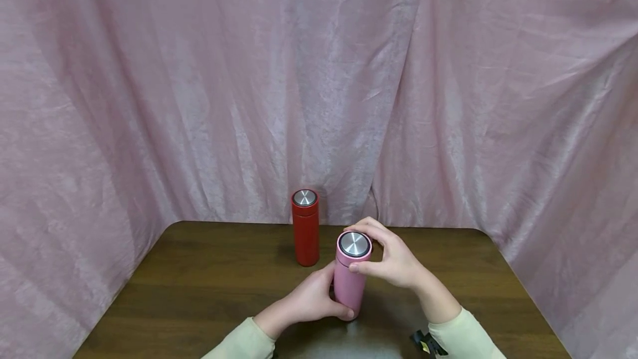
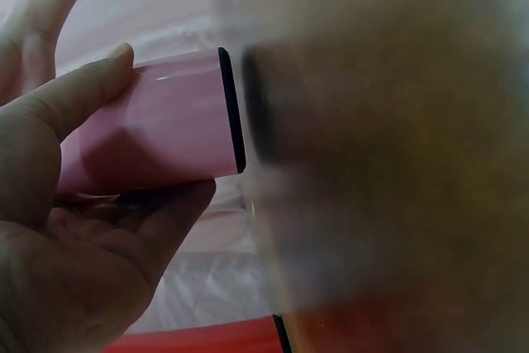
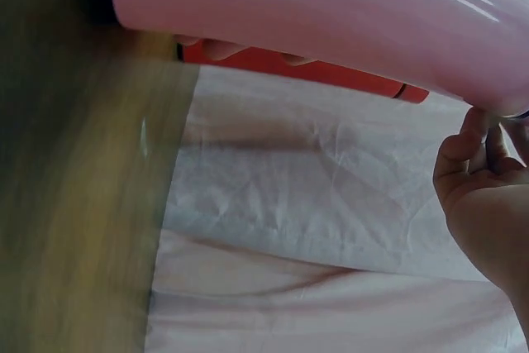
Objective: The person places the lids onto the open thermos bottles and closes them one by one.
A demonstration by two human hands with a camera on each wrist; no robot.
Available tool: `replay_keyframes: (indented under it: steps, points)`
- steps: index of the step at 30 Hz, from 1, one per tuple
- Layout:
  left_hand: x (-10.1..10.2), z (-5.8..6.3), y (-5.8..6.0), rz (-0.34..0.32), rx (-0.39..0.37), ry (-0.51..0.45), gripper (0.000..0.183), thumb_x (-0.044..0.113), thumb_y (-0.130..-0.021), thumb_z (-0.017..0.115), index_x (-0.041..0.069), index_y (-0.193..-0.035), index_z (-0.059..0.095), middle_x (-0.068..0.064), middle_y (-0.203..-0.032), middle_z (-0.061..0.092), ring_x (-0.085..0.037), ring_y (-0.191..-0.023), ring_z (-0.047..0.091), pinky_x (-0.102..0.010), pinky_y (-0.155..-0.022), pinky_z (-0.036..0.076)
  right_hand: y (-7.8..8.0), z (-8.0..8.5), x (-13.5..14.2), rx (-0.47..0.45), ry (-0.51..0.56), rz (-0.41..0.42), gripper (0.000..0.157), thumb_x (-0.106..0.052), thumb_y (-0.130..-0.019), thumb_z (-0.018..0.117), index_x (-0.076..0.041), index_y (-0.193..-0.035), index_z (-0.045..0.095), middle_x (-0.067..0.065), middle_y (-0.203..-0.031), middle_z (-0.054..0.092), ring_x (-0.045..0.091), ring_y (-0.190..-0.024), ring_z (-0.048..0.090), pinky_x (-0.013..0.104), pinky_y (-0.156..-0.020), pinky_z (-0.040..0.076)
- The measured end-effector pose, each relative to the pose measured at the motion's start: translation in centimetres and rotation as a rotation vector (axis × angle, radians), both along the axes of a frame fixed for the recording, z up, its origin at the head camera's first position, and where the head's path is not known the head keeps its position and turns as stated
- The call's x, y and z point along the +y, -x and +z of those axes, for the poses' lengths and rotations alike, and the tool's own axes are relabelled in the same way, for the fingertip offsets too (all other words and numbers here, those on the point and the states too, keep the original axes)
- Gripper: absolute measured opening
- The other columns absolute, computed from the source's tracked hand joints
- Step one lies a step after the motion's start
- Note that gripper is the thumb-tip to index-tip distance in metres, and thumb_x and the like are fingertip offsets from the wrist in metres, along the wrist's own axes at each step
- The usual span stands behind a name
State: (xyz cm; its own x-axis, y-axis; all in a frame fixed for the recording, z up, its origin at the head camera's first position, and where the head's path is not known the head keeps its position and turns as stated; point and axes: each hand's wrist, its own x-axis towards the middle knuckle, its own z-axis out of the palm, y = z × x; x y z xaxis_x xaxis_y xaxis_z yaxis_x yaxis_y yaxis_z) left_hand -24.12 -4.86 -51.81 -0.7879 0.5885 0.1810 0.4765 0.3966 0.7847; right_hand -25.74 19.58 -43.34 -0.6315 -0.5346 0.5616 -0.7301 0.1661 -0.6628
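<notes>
A pink thermos bottle [image 1: 350,287] with a round silver-topped lid [image 1: 354,244] stands nearly upright between both hands. My left hand [image 1: 310,296] grips its lower body, thumb on the near side and fingers behind. In the left wrist view, a narrow gap shows between the black base [image 2: 232,113] and the wooden table. My right hand [image 1: 394,254] holds the lid's rim between thumb and fingers; the right wrist view shows that hand [image 3: 488,196] at the bottle's upper end. Behind and to the left, a red thermos bottle [image 1: 305,237] stands upright, untouched.
The brown wooden table [image 1: 214,270] ends at a pink curtain [image 1: 249,98] that hangs behind and along both sides. A small black object [image 1: 427,343] shows beside the right sleeve. The red bottle stands near the back edge.
</notes>
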Motion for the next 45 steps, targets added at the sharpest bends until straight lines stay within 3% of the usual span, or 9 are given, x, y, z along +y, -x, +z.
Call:
replay_keyframes:
  steps: [11,18,22,32,45]
  points:
    - [1.7,0.6,3.2,0.040,0.002,0.010,0.079,0.027,-0.077,0.103,0.019,-0.142,0.059,0.010,-0.121,0.073,-0.006,-0.109,0.068,-0.033,-0.101,0.057,3.2,1.1,1.3,-0.006,-0.007,0.016,0.058,-0.010,-0.088,0.095,-0.011,-0.142,0.072,0.005,-0.134,0.069,0.021,-0.125,0.064,0.028,-0.109,0.049]
    - [2.7,1.1,4.8,0.057,0.002,-0.010,0.079,0.026,-0.079,0.103,0.018,-0.144,0.059,0.008,-0.124,0.072,-0.008,-0.110,0.069,-0.035,-0.103,0.057,4.9,2.0,1.9,-0.065,-0.006,0.034,0.059,-0.004,-0.089,0.092,-0.005,-0.143,0.070,0.010,-0.134,0.067,0.019,-0.121,0.066,0.029,-0.101,0.058]
    - [3.2,1.1,5.6,0.071,0.000,-0.008,0.078,0.027,-0.079,0.103,0.016,-0.143,0.059,0.007,-0.123,0.072,-0.008,-0.108,0.069,-0.035,-0.100,0.058,5.8,2.4,2.4,-0.063,-0.030,0.029,0.061,-0.002,-0.087,0.093,-0.002,-0.143,0.070,0.012,-0.132,0.067,0.018,-0.121,0.065,0.026,-0.102,0.056]
    - [4.5,1.1,7.6,0.074,-0.007,-0.022,0.078,0.024,-0.080,0.102,0.013,-0.143,0.058,0.004,-0.123,0.071,-0.011,-0.107,0.068,-0.035,-0.100,0.057,7.8,2.6,3.6,-0.101,-0.067,0.005,0.057,-0.006,-0.090,0.090,-0.006,-0.143,0.071,0.010,-0.130,0.067,0.020,-0.120,0.062,0.027,-0.103,0.051]
    - [5.7,1.1,8.8,0.113,-0.006,-0.015,0.079,0.023,-0.080,0.102,0.011,-0.145,0.058,0.002,-0.124,0.071,-0.013,-0.107,0.068,-0.038,-0.102,0.057,9.2,2.8,4.4,-0.187,-0.069,-0.001,0.058,-0.004,-0.093,0.087,0.000,-0.147,0.067,0.016,-0.134,0.065,0.019,-0.118,0.065,0.027,-0.098,0.054]
